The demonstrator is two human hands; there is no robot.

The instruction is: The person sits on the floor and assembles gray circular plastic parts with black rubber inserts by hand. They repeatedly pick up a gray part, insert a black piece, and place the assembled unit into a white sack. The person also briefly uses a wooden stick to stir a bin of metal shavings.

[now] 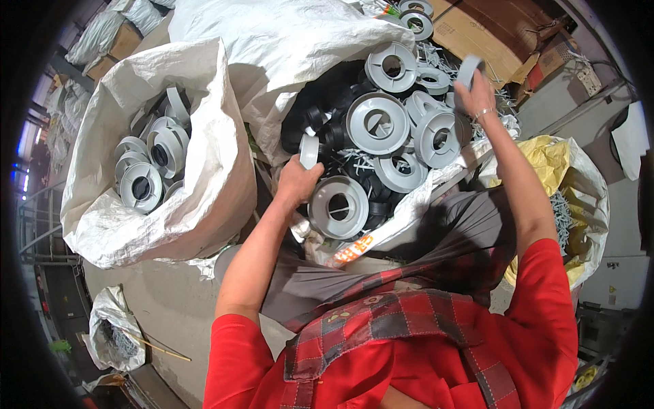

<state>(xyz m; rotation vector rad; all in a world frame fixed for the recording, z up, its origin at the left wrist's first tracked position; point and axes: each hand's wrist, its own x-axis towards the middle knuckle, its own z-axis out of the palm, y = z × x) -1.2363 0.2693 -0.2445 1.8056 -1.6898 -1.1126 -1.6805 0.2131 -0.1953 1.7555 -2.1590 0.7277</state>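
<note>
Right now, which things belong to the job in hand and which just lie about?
Likely in the job:
grey ring in left hand
another grey ring in right hand
piled grey rings
white sack of rings

Apparently lying about:
thin stick
cardboard

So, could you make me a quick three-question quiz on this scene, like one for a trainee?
1. What does each hand hold, the left hand and the right hand?
2. True or false: the white woven sack at the picture's left contains round grey plastic parts.
3. On which side of the picture is the yellow sack liner?
A) left
B) right
C) top centre

Key:
1. Each holds a grey ring: one in the left, another in the right.
2. True.
3. B.
</note>
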